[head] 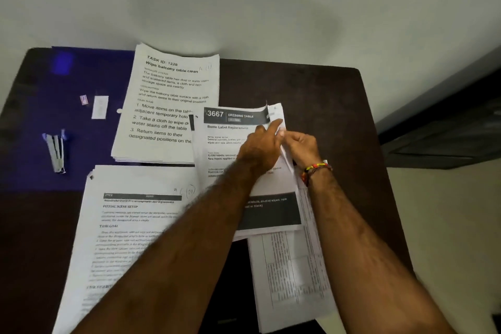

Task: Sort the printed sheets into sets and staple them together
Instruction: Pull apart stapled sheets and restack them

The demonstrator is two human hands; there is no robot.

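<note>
Three stacks of printed sheets and a table-printed pile lie on the dark table [311, 84]. The "3667 Dressing Table" stack [230, 138] sits right of centre. My left hand [261, 148] rests on it, index finger at its upper right corner. My right hand [299, 146] pinches the lifted right edge of the top sheets there. The "Task ID 1228" stack [168, 100] lies behind to the left. A third stack [127, 228] lies at the front left. A sheet pile with printed tables [292, 274] lies under my right forearm. A silver stapler [55, 150] lies far left.
A blue cloth [32, 116] covers the table's left part, with a small white box [100, 107] and a tiny packet [84, 99] on it. A pale wall rises behind the table. The table's right edge drops to the floor.
</note>
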